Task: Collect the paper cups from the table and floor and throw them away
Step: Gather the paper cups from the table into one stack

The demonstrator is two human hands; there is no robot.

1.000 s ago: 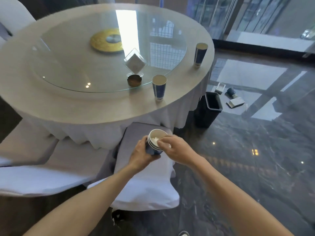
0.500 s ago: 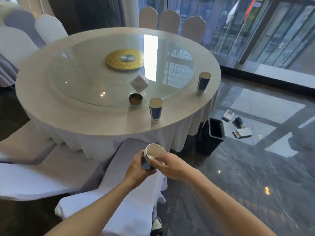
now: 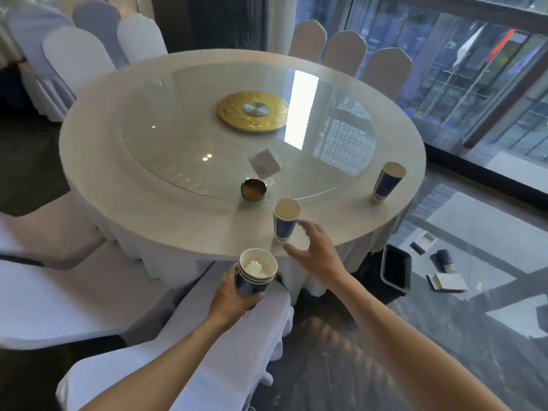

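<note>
My left hand [image 3: 234,295] grips a stack of nested blue paper cups [image 3: 255,271] with crumpled white paper inside, held just off the near edge of the round table [image 3: 148,209]. My right hand [image 3: 314,250] is open, fingers spread, right beside a blue paper cup [image 3: 285,220] standing upright near the table's front edge, not touching it. A second upright cup [image 3: 388,181] stands at the table's right edge. Another blue cup [image 3: 443,258] lies on its side on the dark floor at the right.
A black bin [image 3: 396,272] stands on the floor by the table's right side. Papers or cards [image 3: 448,282] lie near the fallen cup. A brass ashtray [image 3: 253,189], a napkin holder [image 3: 264,165] and a gold disc [image 3: 252,111] sit on the glass turntable. White-covered chairs [image 3: 225,351] surround the table.
My right hand left the stacked cups and moved up toward the nearest cup on the table, fingers spreading. The view rose and shifted, showing more of the table and window.
</note>
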